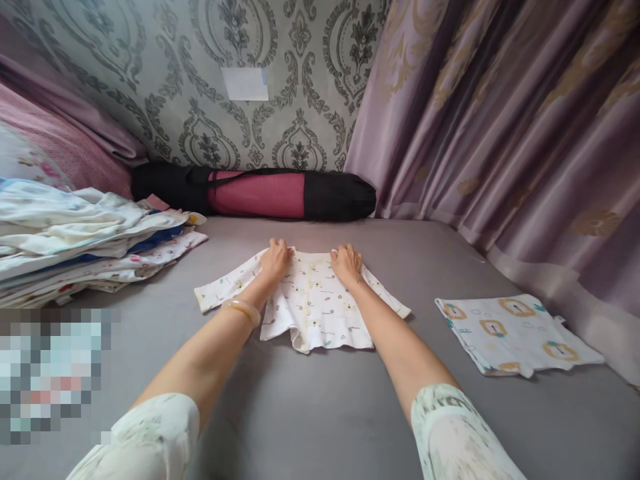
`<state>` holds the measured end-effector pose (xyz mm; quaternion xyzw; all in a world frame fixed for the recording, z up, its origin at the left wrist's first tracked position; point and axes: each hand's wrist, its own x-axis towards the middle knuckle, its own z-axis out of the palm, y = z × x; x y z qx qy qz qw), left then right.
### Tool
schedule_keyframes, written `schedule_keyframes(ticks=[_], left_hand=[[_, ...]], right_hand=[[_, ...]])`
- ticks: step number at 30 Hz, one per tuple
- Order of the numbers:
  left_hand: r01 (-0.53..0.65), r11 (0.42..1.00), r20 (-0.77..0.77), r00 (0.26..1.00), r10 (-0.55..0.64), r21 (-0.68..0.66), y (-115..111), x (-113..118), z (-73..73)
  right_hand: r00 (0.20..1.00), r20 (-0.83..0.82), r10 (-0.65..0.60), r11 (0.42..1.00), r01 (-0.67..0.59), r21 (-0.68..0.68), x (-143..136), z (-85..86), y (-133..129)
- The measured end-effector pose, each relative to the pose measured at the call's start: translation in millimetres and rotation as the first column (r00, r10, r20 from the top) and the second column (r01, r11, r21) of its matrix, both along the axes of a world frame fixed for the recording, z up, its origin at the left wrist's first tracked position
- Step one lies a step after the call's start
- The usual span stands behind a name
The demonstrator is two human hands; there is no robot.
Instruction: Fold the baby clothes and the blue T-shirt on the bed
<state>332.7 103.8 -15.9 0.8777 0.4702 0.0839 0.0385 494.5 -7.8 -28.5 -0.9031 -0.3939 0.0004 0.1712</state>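
A small white long-sleeved shirt point(320, 310) with a fine print lies spread on the grey bed sheet point(320, 413), its collar edge away from me and its sleeves out to both sides. My left hand point(277, 260), below a pale bangle on the wrist, is closed on the shirt's left shoulder. On the right shoulder, beside the collar, my right hand point(347, 263) has its fingers curled on the cloth. The near hem is slightly rumpled and folded at its left part.
A pile of clothes point(75, 233) rises at the left. One folded white cloth with orange lion prints point(525, 333) lies at the right. Along the patterned wall stretches a black and red rolled bag point(255, 193). Purple curtains point(490, 113) hang at the right.
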Motion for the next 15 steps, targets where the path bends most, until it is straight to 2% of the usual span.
schedule_keyframes(ticks=[3, 5, 7, 9, 11, 13, 15], left_hand=[[-0.015, 1.000, 0.041, 0.999, 0.015, 0.011, -6.7, -4.6, 7.0], [0.006, 1.000, 0.045, 0.999, -0.006, 0.007, -12.6, -7.9, 12.4], [0.061, 0.998, 0.038, 0.997, -0.060, -0.011, -19.8, -9.5, 16.4], [0.150, 0.988, 0.038, 0.988, -0.148, -0.043, -28.2, -8.0, 18.1], [0.261, 0.962, 0.058, 0.965, -0.257, -0.081, -37.6, -2.9, 17.5], [0.362, 0.925, 0.077, 0.932, -0.355, -0.112, -47.6, 5.3, 15.8], [0.431, 0.894, 0.087, 0.902, -0.423, -0.121, -57.7, 15.1, 13.9]], right_hand=[[0.988, -0.129, 0.079, 0.991, -0.063, 0.121, 17.9, 7.8, -9.5], [0.979, -0.188, 0.074, 0.977, -0.033, 0.212, 35.6, 15.6, -23.0], [0.974, -0.224, 0.034, 0.971, 0.021, 0.237, 54.2, 22.9, -42.7], [0.957, -0.291, -0.009, 0.982, 0.064, 0.178, 69.4, 28.2, -67.0], [0.919, -0.384, -0.092, 0.993, 0.112, 0.030, 78.1, 31.5, -92.1], [0.877, -0.445, -0.182, 0.983, 0.144, -0.117, 79.7, 34.0, -114.4], [0.853, -0.470, -0.229, 0.967, 0.146, -0.207, 76.3, 36.7, -131.6]])
